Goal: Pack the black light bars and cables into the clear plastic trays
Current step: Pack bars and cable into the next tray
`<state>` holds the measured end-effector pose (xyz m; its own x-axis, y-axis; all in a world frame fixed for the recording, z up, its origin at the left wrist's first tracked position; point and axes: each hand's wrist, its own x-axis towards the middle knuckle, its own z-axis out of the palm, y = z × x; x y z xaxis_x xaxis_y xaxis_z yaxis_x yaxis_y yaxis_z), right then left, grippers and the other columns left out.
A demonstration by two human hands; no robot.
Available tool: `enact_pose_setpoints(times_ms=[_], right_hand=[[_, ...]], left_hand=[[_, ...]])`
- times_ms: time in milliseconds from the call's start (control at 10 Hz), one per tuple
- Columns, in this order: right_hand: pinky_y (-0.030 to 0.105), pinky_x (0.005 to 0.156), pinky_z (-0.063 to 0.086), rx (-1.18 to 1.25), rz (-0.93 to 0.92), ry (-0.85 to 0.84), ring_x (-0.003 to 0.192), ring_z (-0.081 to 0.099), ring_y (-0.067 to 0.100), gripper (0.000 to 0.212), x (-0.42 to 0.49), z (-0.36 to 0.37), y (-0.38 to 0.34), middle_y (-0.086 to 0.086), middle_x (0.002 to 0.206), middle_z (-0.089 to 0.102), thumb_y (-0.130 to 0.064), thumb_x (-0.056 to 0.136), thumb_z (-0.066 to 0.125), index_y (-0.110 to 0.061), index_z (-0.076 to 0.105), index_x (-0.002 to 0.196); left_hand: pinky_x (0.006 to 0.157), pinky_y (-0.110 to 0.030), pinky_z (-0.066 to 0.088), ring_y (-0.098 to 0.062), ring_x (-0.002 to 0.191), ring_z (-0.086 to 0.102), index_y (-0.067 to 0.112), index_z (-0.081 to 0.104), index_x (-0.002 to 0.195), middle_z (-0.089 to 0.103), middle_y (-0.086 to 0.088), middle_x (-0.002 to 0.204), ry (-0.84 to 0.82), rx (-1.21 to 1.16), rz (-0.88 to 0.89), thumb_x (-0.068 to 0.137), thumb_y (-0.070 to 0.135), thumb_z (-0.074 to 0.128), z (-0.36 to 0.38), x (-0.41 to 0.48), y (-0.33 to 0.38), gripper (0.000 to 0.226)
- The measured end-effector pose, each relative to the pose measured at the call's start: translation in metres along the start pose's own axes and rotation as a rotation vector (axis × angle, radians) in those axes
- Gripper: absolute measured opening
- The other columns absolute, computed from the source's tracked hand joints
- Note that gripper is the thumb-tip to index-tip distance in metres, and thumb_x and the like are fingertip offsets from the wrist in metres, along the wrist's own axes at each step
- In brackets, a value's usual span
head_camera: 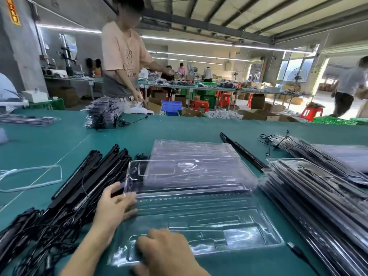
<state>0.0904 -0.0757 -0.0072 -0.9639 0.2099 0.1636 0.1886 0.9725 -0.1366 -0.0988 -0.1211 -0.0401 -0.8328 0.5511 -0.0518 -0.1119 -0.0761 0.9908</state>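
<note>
Presses on the left end of the open clear tray (209, 222) with the left hand (116, 206), fingers straight and spread over the plastic, thumb up against a corner of the raised lid (191, 174). Rests the right hand (165, 251) on the tray's near left corner, fingers bent; cannot tell whether pinching the near rim or only bearing on it.

Works at a green table (139, 132), tray close to its near edge. Faces a person in a pink shirt (121, 56) standing at the far edge. Along the right side, just beside the tray, a slumped stack of packed trays (322, 200). On the left, a pile of black light bars (87, 176) slanting away from the near left corner, reaching the tray's left end. At that corner, tangled black cables (35, 232). Just behind the lid, a stack of empty trays (191, 152). By the far edge, a second packed stack (103, 114). Between empty and packed trays, loose light bars (244, 152). Inside the tray's channel beside the hinge, one dark bar (199, 189). Near the left edge, a white strap loop (31, 177). Off the tray's near right corner, a cable plug (294, 249).
</note>
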Motion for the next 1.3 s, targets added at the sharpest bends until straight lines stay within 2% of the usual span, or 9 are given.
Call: enact_pose_setpoints(times_ms=[200,300,500,700,800,900,1000,1100,1300], right_hand=[[0.041,0.075,0.049,0.151,-0.014,0.034,0.086,0.063,0.033,0.055,0.004,0.000,0.001,0.011,0.090,0.066,-0.068,0.089,0.045,-0.017,0.068,0.090],[0.036,0.071,0.048,0.234,0.099,0.094,0.086,0.063,0.029,0.049,0.010,-0.009,0.018,0.006,0.087,0.069,-0.062,0.091,0.045,-0.019,0.068,0.092],[0.033,0.057,0.037,0.389,0.361,0.322,0.059,0.047,0.021,0.046,0.035,-0.031,0.079,-0.002,0.055,0.048,-0.039,0.095,0.053,-0.018,0.042,0.055],[0.033,0.052,0.030,0.420,0.625,0.669,0.065,0.048,0.021,0.034,0.055,-0.057,0.165,-0.004,0.062,0.052,-0.027,0.097,0.046,-0.017,0.049,0.065],[0.031,0.063,0.034,0.406,0.771,0.723,0.081,0.047,0.021,0.025,0.062,-0.071,0.212,0.003,0.089,0.061,-0.023,0.101,0.039,-0.011,0.059,0.090],[0.031,0.080,0.038,0.321,0.909,0.684,0.094,0.047,0.021,0.028,0.066,-0.081,0.254,0.012,0.118,0.061,-0.012,0.099,0.038,-0.008,0.062,0.113],[0.037,0.093,0.045,0.281,1.007,0.708,0.110,0.056,0.029,0.027,0.068,-0.090,0.293,0.016,0.124,0.059,-0.006,0.097,0.042,-0.007,0.061,0.115],[0.038,0.101,0.046,0.203,1.122,0.522,0.119,0.055,0.034,0.027,0.066,-0.088,0.330,0.020,0.126,0.059,-0.004,0.095,0.052,0.000,0.061,0.119],[0.041,0.098,0.045,0.006,1.186,0.232,0.120,0.054,0.037,0.034,0.069,-0.071,0.358,0.025,0.126,0.058,-0.009,0.094,0.057,0.007,0.055,0.125]], left_hand=[[0.067,-0.037,0.061,-0.023,0.086,0.072,0.029,0.056,0.123,0.068,-0.013,0.104,-0.011,0.152,0.121,0.080,0.000,0.078,0.003,-0.001,-0.008,0.056],[0.074,-0.039,0.061,-0.015,0.085,0.073,0.032,0.057,0.117,0.071,-0.002,0.099,0.035,0.258,0.196,0.078,0.009,0.082,0.005,-0.003,-0.008,0.051],[0.079,-0.041,0.061,-0.012,0.085,0.071,0.026,0.058,0.110,0.072,0.001,0.094,0.099,0.327,0.244,0.072,0.014,0.087,0.011,-0.009,-0.001,0.049],[0.080,-0.048,0.061,-0.018,0.089,0.073,0.029,0.056,0.096,0.073,-0.003,0.094,0.102,0.300,0.219,0.069,0.013,0.089,0.008,0.000,-0.010,0.046],[0.077,-0.049,0.061,-0.016,0.083,0.073,0.025,0.054,0.094,0.073,-0.003,0.091,0.141,0.281,0.206,0.067,0.013,0.090,0.010,0.000,-0.012,0.047],[0.076,-0.049,0.061,-0.017,0.080,0.073,0.024,0.053,0.094,0.070,-0.003,0.088,0.160,0.290,0.203,0.067,0.019,0.091,0.011,0.000,-0.010,0.047],[0.079,-0.051,0.060,-0.023,0.086,0.072,0.023,0.052,0.094,0.070,-0.005,0.090,0.155,0.315,0.208,0.067,0.021,0.091,0.013,0.000,-0.010,0.047],[0.079,-0.050,0.060,-0.028,0.090,0.071,0.022,0.051,0.092,0.068,-0.010,0.092,0.146,0.340,0.203,0.067,0.022,0.092,0.017,-0.005,-0.005,0.048],[0.074,-0.041,0.062,-0.023,0.086,0.073,0.014,0.051,0.095,0.070,-0.009,0.092,0.168,0.316,0.198,0.069,0.016,0.089,0.023,-0.014,0.000,0.046]])
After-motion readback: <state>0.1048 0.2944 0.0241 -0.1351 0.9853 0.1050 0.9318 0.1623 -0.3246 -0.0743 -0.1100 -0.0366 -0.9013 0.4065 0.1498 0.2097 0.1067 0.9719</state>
